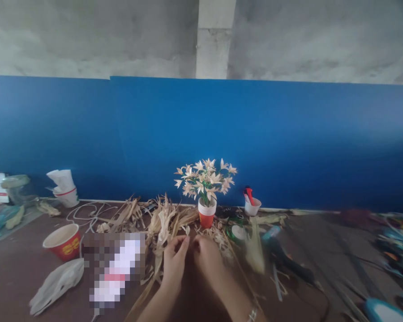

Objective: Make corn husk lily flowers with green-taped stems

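Note:
My left hand (174, 258) is closed in a pinch. A small pale petal-shaped piece of corn husk (187, 230) stands up at its fingertips. Close beside it, my right hand (206, 259) has its fingers curled in, and whatever may be between them is hidden. Just beyond both hands, a red and white paper cup (207, 218) holds a bunch of cream-coloured husk flowers (206, 179) on green stems. Dry corn husks (164, 219) lie heaped to the left of the cup, and thin husk scraps (221, 239) are strewn to its right.
A large red paper tub (63, 241) and a crumpled pale bag (57, 286) are on the left, near a blurred-out phone-like object (119, 273). Behind stands a blue partition (255, 134). A white cup (253, 206) holds a red-handled tool; a dark glue-gun-like tool (292, 261) lies right.

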{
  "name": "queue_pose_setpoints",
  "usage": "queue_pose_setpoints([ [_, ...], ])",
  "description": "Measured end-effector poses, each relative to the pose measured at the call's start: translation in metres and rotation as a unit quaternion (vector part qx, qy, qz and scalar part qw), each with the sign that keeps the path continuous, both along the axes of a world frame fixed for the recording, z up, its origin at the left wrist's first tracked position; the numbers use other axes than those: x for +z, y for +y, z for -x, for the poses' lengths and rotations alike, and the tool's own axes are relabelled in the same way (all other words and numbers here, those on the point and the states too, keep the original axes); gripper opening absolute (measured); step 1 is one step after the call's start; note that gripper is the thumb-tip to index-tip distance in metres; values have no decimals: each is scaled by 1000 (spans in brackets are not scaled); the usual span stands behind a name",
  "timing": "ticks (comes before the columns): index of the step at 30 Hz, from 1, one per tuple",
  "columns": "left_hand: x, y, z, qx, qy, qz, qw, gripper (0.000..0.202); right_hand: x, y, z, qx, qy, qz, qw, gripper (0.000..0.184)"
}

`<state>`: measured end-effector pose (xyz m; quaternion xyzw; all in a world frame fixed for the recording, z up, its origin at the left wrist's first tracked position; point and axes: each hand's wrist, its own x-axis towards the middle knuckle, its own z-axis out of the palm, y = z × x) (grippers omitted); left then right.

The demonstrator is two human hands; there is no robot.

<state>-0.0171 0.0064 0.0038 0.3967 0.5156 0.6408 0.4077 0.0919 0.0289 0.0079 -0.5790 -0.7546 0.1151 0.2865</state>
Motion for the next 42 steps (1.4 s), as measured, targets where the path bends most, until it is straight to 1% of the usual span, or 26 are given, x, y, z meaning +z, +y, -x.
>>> queue_pose_setpoints([
  [2, -2, 1, 0, -1, 2, 5, 1000, 39, 12, 1, -10, 3, 97, -10, 995, 12],
  [3, -3, 1, 0, -1, 1, 8, 1000, 37, 17, 2, -15, 13, 161, -3, 987, 9],
  [5, -4, 0, -1, -7, -7, 15, 1000, 35, 26, 4, -22, 40, 289, 38, 956, 8],
  [7, -4, -1, -3, -20, -27, 25, 999, 34, 30, 6, -26, 65, 374, 95, 920, 10],
  [9, -1, -3, -5, -43, -52, 38, 997, 34, 31, 7, -27, 76, 413, 142, 896, 12],
  [11, 2, -6, -6, -62, -73, 45, 994, 35, 32, 7, -27, 82, 431, 173, 882, 16],
  [14, 5, -8, -7, -66, -75, 50, 994, 36, 35, 6, -27, 69, 459, 199, 863, 23],
  [16, 7, -8, -7, -65, -68, 51, 994, 36, 37, 6, -28, 58, 469, 202, 858, 21],
  [18, 7, -9, -7, -70, -67, 49, 994, 36, 38, 7, -30, 50, 459, 201, 864, 16],
  [21, 8, -9, -8, -81, -68, 52, 993, 38, 36, 9, -32, 46, 421, 192, 885, 14],
  [27, 5, -8, -9, -94, -70, 62, 991, 38, 34, 10, -31, 63, 394, 127, 908, 31],
  [29, 5, -8, -9, -102, -72, 67, 990, 37, 34, 10, -32, 62, 361, 106, 924, 29],
  [32, 5, -8, -9, -98, -71, 69, 990, 38, 35, 11, -37, 55, 301, 60, 950, 23],
  [34, 5, -8, -9, -95, -75, 65, 991, 38, 36, 11, -39, 44, 273, 33, 960, 19],
  [37, 4, -7, -8, -100, -85, 64, 989, 40, 40, 10, -40, 37, 261, 31, 964, 13],
  [42, 1, -6, -8, -108, -91, 63, 988, 44, 50, 5, -37, 58, 244, 60, 966, 8],
])
